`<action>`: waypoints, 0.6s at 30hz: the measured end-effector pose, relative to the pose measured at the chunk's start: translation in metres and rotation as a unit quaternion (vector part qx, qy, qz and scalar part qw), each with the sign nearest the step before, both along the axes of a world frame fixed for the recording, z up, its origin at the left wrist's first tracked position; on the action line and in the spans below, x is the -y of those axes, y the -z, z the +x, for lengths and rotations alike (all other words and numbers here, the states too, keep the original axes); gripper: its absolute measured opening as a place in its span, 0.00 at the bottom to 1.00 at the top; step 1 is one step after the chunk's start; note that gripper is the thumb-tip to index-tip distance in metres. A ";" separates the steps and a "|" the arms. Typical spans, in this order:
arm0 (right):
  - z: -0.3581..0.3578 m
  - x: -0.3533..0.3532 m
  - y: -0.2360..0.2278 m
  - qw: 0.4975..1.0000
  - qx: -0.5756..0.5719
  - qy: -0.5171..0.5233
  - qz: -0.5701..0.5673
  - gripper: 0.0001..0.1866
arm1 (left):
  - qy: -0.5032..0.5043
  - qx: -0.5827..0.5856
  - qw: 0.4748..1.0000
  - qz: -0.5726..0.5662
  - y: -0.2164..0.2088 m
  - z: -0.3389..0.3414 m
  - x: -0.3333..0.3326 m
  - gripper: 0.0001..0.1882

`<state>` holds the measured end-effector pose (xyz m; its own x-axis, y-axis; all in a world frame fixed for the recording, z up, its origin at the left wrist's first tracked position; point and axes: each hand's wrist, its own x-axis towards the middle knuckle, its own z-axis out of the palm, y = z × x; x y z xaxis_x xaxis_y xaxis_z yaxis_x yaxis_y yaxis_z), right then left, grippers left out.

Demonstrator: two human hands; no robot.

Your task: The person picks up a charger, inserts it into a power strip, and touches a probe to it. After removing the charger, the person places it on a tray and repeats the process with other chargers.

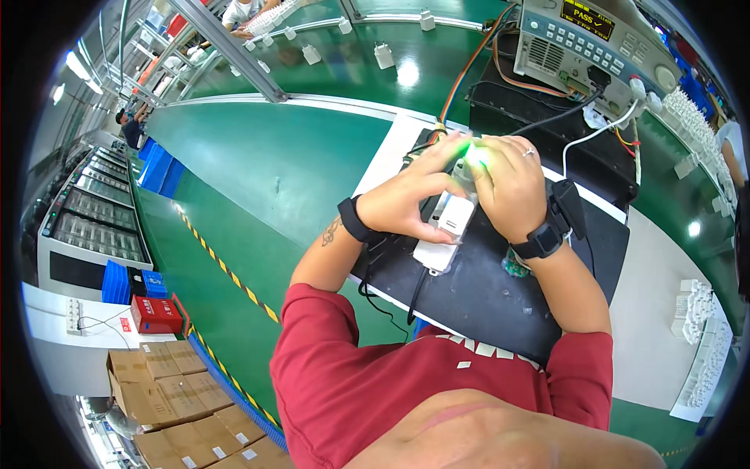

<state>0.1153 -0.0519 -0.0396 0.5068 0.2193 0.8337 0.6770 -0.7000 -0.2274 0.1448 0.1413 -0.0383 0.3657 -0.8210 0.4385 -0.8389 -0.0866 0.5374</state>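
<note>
"How's the light on your feed?"
"Bright and clear from where I sit. I see lit ceiling tubes [78, 69] far left of the black mat [486, 309]."
"Any glare?"
"I get a white hot spot on the green bench [344, 51] beyond the mat, and another on green to its right. At the mat's far end, a green glow [474, 154] flares over fingertips of the left hand [410, 199] and right hand [512, 187]; the white charger [455, 215] there looks pale."
"Distortion?"
"My fisheye bows the pale rail [336, 104] beyond the mat. Far-left background goes soft, and I have black corners."
</note>
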 end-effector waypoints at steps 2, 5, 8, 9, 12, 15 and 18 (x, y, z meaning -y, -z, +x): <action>0.004 -0.001 0.003 1.000 0.027 0.001 -0.014 0.07 | 0.018 -0.003 1.000 0.006 0.001 0.004 0.001 0.27; 0.008 -0.003 0.005 0.998 0.053 -0.023 0.010 0.08 | 0.030 -0.010 0.999 0.016 0.006 0.006 0.001 0.25; 0.007 -0.003 -0.001 0.999 0.045 -0.004 -0.013 0.07 | 0.020 -0.039 0.999 0.009 0.011 0.005 0.000 0.26; 0.005 -0.002 -0.005 0.999 0.037 -0.006 -0.023 0.04 | 0.018 -0.034 0.999 0.009 0.012 0.005 -0.001 0.26; -0.003 0.001 -0.021 0.994 -0.034 0.013 0.107 0.05 | 0.019 -0.026 0.999 0.009 0.015 0.006 -0.002 0.26; -0.011 0.000 -0.032 0.998 0.062 0.021 0.016 0.05 | 0.020 -0.018 1.000 -0.006 0.017 0.006 -0.003 0.27; -0.022 -0.003 -0.031 0.995 -0.064 -0.052 0.046 0.05 | 0.005 -0.033 0.999 0.002 0.020 0.005 -0.002 0.28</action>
